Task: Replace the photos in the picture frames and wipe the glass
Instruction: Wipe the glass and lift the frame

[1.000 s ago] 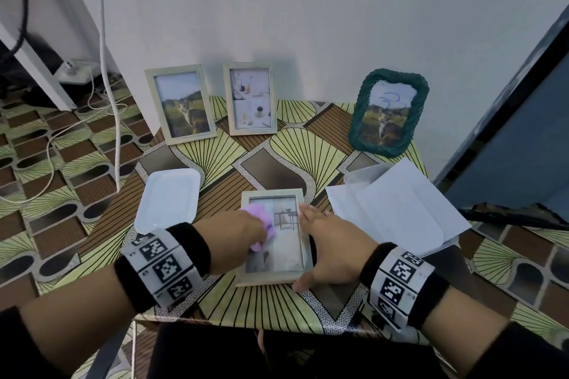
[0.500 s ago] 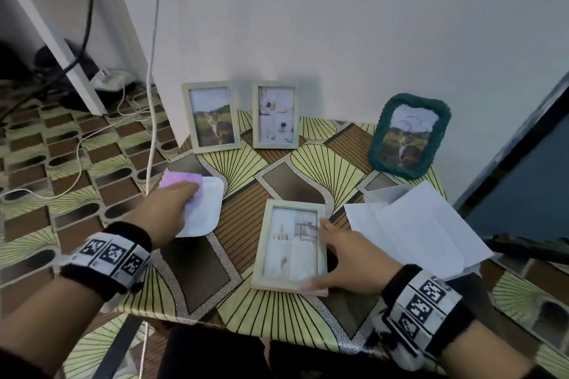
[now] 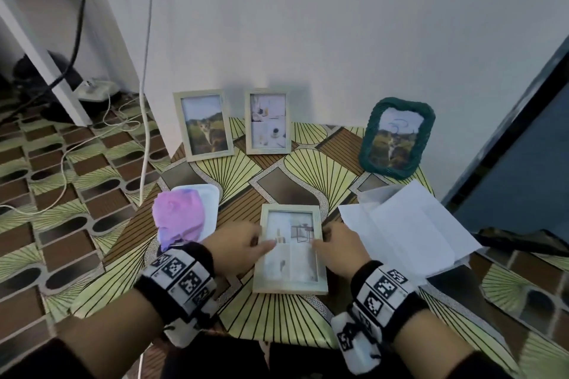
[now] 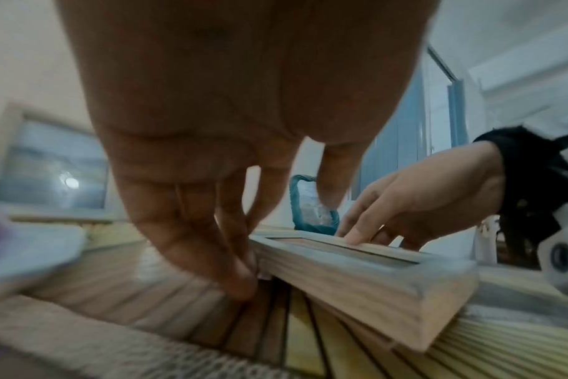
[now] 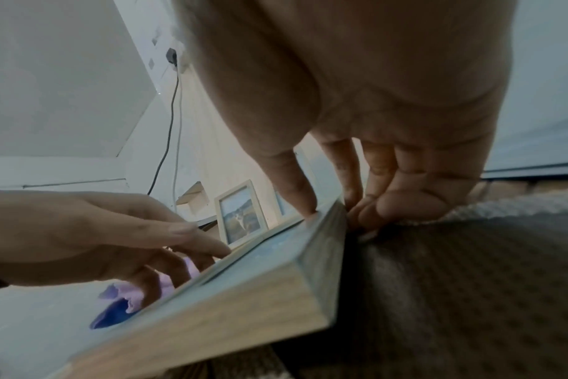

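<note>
The pale wooden frame (image 3: 291,248) lies face up near the front edge of the patterned surface (image 3: 286,317), gripped on both sides: the left hand (image 3: 237,248) curls its fingers (image 4: 233,266) on the left rim, the right hand (image 3: 340,251) on the right. The purple cloth (image 3: 180,217) sits on a white tray (image 3: 211,203) toward the left edge.

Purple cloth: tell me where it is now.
In the head view the purple cloth lies on the white tray at table left, beside the left hand and the flat frame.
</note>
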`<state>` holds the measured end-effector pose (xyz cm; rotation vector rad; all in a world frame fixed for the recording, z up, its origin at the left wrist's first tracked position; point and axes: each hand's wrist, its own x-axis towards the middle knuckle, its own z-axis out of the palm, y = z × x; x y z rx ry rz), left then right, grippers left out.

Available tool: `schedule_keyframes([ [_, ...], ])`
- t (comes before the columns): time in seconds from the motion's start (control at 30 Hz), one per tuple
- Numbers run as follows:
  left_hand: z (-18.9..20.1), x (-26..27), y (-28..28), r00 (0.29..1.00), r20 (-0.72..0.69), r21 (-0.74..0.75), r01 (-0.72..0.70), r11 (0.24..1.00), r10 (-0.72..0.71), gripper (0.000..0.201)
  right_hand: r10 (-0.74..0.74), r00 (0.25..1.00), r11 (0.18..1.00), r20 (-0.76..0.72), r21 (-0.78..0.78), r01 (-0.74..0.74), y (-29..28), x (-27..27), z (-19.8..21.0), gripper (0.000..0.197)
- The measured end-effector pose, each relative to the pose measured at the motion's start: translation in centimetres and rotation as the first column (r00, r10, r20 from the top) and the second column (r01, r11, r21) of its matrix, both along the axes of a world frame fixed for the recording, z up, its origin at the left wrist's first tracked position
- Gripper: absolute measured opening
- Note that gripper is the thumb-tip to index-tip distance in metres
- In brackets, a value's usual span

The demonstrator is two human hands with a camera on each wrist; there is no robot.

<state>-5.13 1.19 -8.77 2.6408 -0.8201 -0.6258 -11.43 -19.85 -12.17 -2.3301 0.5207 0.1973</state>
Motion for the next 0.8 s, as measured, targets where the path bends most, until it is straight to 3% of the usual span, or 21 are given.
schedule_keyframes([
  [0.07, -0.1, 0.8, -0.6, 0.998, -0.022, -0.134, -0.061, 0.989, 0.059, 0.021, -0.040, 0.999, 0.995, -0.009, 0.091, 0.041, -0.2, 0.2, 0.2, 0.017],
  [0.13, -0.3, 1.4, -0.6, 0.979, -0.172, -0.258, -0.151, 0.954, 0.108, 0.008, -0.097, 0.995, 0.960, 0.005, 0.263, 0.093, -0.2, 0.2, 0.7, 0.017],
  [0.2, -0.4, 1.8, -0.5, 0.929, -0.334, -0.338, -0.274, 0.900, 0.157, 0.016, -0.152, 0.987, 0.888, 0.049, 0.446, 0.115, 0.1, -0.1, 1.6, 0.016],
  [0.27, 0.0, 1.9, -0.5, 0.844, -0.502, -0.460, -0.444, 0.769, 0.186, 0.017, -0.209, 0.968, 0.812, 0.138, 0.577, 0.093, 0.5, -0.5, 2.8, 0.022],
  [0.33, 1.2, 2.1, -0.7, 0.762, -0.628, -0.560, -0.582, 0.590, 0.156, 0.019, -0.254, 0.937, 0.793, 0.239, 0.606, 0.060, 0.8, -0.5, 4.3, 0.026],
  [0.43, 4.0, 3.0, -1.2, 0.766, -0.639, -0.665, -0.596, 0.450, 0.070, 0.024, -0.321, 0.898, 0.709, 0.300, 0.705, 0.017, 0.7, 0.1, 7.4, 0.028],
  [0.57, 7.9, 4.4, -2.7, 0.791, -0.611, -0.736, -0.555, 0.388, -0.026, 0.028, -0.339, 0.902, 0.415, 0.268, 0.903, -0.112, -0.8, 0.9, 11.7, 0.029],
  [0.63, 9.5, 5.4, -3.8, 0.777, -0.624, -0.747, -0.559, 0.360, -0.088, 0.028, -0.330, 0.910, 0.322, 0.252, 0.936, -0.143, -1.8, 1.5, 13.2, 0.032],
  [0.8, 11.3, 7.8, -7.6, 0.792, -0.587, -0.787, -0.508, 0.350, -0.169, 0.034, -0.369, 0.883, 0.345, 0.290, 0.925, -0.160, -4.7, 4.3, 15.6, 0.038],
])
